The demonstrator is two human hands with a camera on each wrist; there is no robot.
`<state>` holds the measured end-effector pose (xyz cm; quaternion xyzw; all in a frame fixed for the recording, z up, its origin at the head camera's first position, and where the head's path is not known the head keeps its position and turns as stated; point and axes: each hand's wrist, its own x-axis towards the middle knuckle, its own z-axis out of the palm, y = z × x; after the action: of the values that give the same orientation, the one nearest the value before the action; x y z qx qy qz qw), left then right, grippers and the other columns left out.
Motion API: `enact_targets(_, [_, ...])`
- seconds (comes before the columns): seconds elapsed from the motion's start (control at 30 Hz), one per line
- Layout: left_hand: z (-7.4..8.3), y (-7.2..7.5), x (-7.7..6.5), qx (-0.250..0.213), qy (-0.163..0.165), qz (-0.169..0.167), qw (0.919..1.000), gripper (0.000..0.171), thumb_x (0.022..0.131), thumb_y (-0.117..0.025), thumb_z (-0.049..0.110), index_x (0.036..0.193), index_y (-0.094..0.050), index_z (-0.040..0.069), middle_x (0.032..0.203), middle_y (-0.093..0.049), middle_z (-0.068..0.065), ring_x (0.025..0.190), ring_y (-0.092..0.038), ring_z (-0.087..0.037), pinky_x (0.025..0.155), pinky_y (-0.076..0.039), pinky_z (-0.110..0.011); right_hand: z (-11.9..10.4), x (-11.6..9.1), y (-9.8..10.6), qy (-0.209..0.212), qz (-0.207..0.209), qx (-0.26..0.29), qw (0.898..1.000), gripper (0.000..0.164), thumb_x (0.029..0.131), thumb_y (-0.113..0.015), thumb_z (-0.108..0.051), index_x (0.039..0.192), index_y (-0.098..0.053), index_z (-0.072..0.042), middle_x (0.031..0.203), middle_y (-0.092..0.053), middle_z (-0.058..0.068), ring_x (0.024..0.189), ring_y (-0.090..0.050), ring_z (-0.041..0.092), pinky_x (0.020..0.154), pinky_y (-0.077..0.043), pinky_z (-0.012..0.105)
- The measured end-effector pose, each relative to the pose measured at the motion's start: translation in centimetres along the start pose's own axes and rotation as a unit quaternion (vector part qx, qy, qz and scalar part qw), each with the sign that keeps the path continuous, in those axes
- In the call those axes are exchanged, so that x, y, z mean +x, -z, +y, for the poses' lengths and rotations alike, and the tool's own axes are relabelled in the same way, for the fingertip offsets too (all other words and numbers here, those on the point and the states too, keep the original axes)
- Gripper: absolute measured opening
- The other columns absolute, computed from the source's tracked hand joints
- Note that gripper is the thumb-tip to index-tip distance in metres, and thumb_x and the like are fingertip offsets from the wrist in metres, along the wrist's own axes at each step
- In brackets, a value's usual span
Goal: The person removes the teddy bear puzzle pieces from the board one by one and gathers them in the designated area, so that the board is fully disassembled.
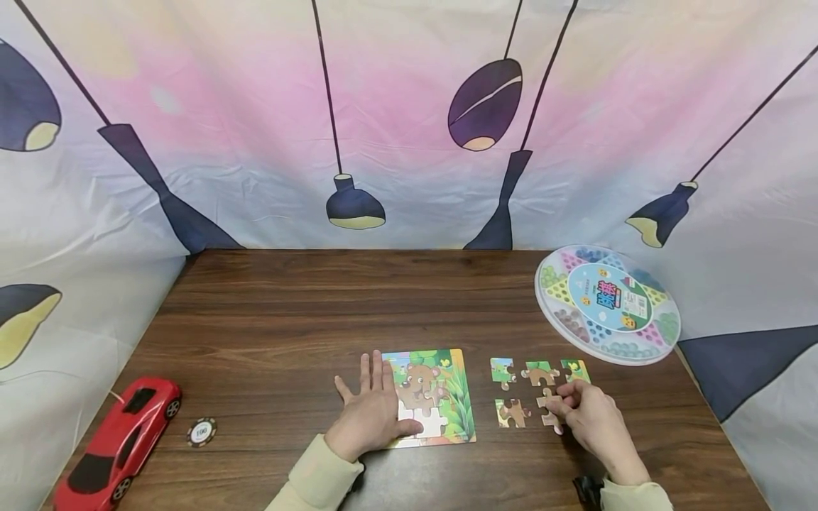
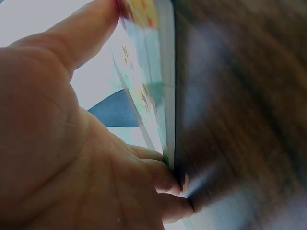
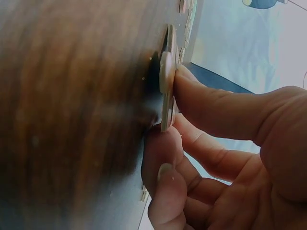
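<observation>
Brown, knobbed jigsaw piece (image 1: 550, 419) was held in the right hand (image 1: 594, 420), its grip narrow, beside four loose, flat printed pieces (image 1: 503, 369). The left hand (image 1: 369, 419), spread wide, touched the colourful square bear puzzle (image 1: 459, 404).

Left of the left hand (image 1: 371, 420), room was offered up to the chip (image 1: 202, 431); ahead of the right hand (image 1: 596, 424), passage was obstructed by pieces (image 1: 576, 370) and, farther, the disc (image 1: 607, 301).

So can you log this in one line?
left hand: touching puzzle board | right hand: pinching puzzle piece | other pieces: right of board
</observation>
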<state>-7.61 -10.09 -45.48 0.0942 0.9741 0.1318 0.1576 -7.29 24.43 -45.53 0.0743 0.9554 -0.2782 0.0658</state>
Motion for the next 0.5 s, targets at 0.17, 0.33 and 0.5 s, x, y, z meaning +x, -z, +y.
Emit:
enact_targets(0.17, [-0.05,-0.08,0.10,-0.005,-0.001,0.005,1.0000,0.120,0.075,-0.069,0.066,0.149,-0.017,-0.014,0.157,-0.003,-0.030,0.145,0.002,-0.045,0.096,-0.004,-0.081,-0.23,-0.17,-0.01,0.001,-0.002,-0.002,1.000,0.022,0.086,-0.074,-0.026,0.093,-0.065,-0.007,0.072,-0.060,-0.006,0.066,-0.054,0.012,0.065,-0.043,0.038])
enact_targets(0.33, [-0.05,-0.07,0.06,-0.006,0.000,0.004,1.0000,0.120,0.075,-0.069,0.065,0.149,-0.017,-0.013,0.157,-0.003,-0.030,0.145,0.002,-0.045,0.096,-0.004,-0.081,-0.32,-0.20,-0.04,0.005,0.000,-0.004,1.000,0.021,0.085,-0.075,-0.024,0.093,-0.065,-0.007,0.071,-0.060,-0.006,0.065,-0.053,0.012,0.064,-0.042,0.038])
enact_targets(0.5, [-0.08,-0.08,0.00,-0.004,-0.001,0.003,1.0000,0.119,0.076,-0.069,0.065,0.149,-0.018,-0.013,0.157,-0.003,-0.030,0.145,0.002,-0.045,0.096,-0.004,-0.082,-0.40,-0.17,-0.10,0.000,-0.001,-0.005,1.000,0.021,0.086,-0.074,-0.023,0.095,-0.065,-0.006,0.073,-0.060,-0.006,0.065,-0.053,0.012,0.063,-0.042,0.036])
